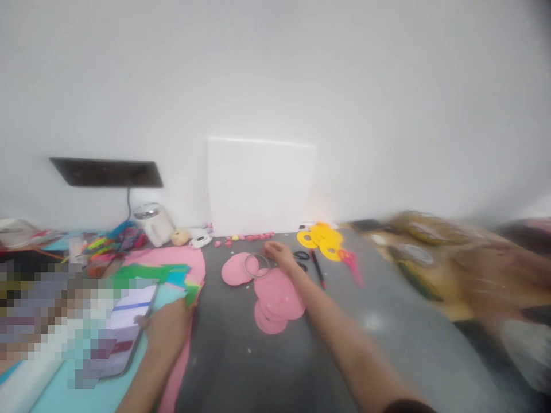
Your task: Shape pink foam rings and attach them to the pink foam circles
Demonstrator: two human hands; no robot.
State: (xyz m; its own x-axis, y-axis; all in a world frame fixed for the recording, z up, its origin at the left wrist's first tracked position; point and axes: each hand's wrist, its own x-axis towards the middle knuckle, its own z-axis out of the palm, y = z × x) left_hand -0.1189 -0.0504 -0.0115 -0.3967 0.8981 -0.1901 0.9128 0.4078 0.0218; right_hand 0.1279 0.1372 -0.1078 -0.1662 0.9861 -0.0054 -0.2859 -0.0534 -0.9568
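Note:
My right hand (pixel 279 254) reaches over the dark table with its fingers pinched at the edge of a thin ring (pixel 257 266), like a bangle. The ring partly overlaps a pink paper circle (pixel 235 271). Below it lies a loose pile of more pink paper circles (pixel 278 295). My left hand (pixel 170 321) rests on coloured paper sheets, thumb spread away from the fingers beside a phone (pixel 133 327). Under that hand are light blue, green and pink sheets (pixel 183 261); its fingertips are blurred.
Black-handled scissors (pixel 301 256), a dark pen (pixel 318 269), yellow paper rings (pixel 321 236) and pink scissors (pixel 352 267) lie to the right. A white board (pixel 261 186) leans on the wall behind small pink pieces (pixel 252 237). A white device (pixel 154 223) stands back left.

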